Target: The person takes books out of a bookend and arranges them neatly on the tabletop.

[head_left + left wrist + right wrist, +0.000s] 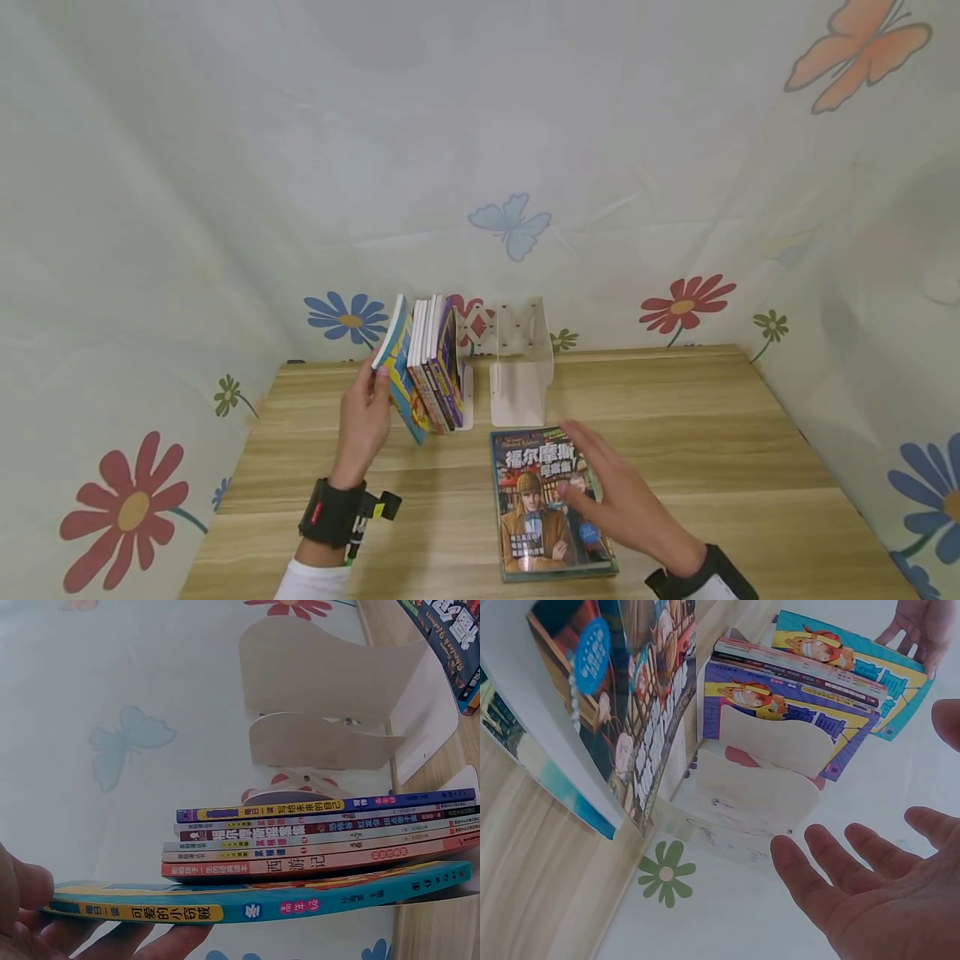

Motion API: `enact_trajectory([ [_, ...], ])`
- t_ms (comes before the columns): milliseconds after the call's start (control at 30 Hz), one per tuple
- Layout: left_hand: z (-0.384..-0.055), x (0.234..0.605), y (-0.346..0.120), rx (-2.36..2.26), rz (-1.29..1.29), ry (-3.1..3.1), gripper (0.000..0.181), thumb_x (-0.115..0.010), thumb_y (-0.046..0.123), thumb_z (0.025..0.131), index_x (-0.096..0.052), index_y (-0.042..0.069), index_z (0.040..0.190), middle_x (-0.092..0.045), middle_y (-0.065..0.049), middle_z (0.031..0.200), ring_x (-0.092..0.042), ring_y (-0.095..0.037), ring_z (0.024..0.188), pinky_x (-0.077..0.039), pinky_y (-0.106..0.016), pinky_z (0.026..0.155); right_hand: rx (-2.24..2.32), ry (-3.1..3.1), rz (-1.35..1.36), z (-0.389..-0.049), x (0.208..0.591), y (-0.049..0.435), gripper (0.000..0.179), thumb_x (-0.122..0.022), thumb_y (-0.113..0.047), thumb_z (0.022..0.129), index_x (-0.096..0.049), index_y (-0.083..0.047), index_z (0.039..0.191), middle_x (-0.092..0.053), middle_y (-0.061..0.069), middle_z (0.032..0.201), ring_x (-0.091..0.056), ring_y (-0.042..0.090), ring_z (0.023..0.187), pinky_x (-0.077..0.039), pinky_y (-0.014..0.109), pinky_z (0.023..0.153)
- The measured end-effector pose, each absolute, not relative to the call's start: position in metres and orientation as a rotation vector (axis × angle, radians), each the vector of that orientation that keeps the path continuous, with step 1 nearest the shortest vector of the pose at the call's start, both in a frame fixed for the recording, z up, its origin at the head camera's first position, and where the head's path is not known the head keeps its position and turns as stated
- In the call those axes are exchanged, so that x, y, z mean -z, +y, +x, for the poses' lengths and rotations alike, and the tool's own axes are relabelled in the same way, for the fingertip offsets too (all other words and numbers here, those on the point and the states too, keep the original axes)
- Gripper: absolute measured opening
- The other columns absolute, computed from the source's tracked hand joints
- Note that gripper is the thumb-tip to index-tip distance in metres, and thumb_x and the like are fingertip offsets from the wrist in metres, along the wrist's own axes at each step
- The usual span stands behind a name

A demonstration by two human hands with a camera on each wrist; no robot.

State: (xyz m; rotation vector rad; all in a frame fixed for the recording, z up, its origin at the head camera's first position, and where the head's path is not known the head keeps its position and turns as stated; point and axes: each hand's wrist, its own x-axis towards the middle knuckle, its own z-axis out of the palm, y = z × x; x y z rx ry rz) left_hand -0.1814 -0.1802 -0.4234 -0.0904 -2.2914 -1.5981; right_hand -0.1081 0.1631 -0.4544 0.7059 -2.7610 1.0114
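At the upper end of a teal-and-yellow book, my left hand grips it between thumb and fingers. That book leans at the left side of a row of thin upright books; the left wrist view shows its teal spine apart from the neighbouring spines. A white metal bookend with an expanding lattice stands right of the row. My right hand, fingers extended, hovers by the right edge of a detective-cover book lying flat on top of another. In the right wrist view the palm holds nothing.
The wooden table runs back to a pale curtain printed with flowers and butterflies. Curtain also closes off both sides. The flat books lie in front of the bookend, near the front of the view.
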Motion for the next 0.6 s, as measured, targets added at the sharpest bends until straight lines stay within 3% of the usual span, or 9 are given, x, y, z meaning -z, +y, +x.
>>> enact_trajectory([
  [233, -0.179, 0.415, -0.181, 1.600, -0.129, -2.246, 0.042, -0.035, 0.035, 0.100, -0.034, 0.026, 0.141, -0.050, -0.012, 0.129, -0.053, -0.021, 0.106, -0.050, -0.048, 0.081, -0.980, -2.738, 0.744, -0.113, 0.446, 0.164, 0.072, -0.061, -0.039, 0.088, -0.019, -0.031, 0.146, -0.027, 0.001, 0.148, -0.035, 0.026, 0.125, -0.043, 0.058, 0.090],
  [600, -0.173, 0.400, -0.184, 1.604, -0.150, -2.207, 0.041, -0.035, 0.034, 0.100, -0.035, 0.027, 0.140, -0.050, -0.012, 0.131, -0.053, -0.023, 0.107, -0.049, -0.051, 0.083, -0.952, -2.711, 0.772, -0.118, 0.435, 0.163, 0.076, -0.065, -0.027, 0.085, -0.019, -0.031, 0.146, -0.027, 0.000, 0.147, -0.036, 0.023, 0.124, -0.045, 0.055, 0.089],
])
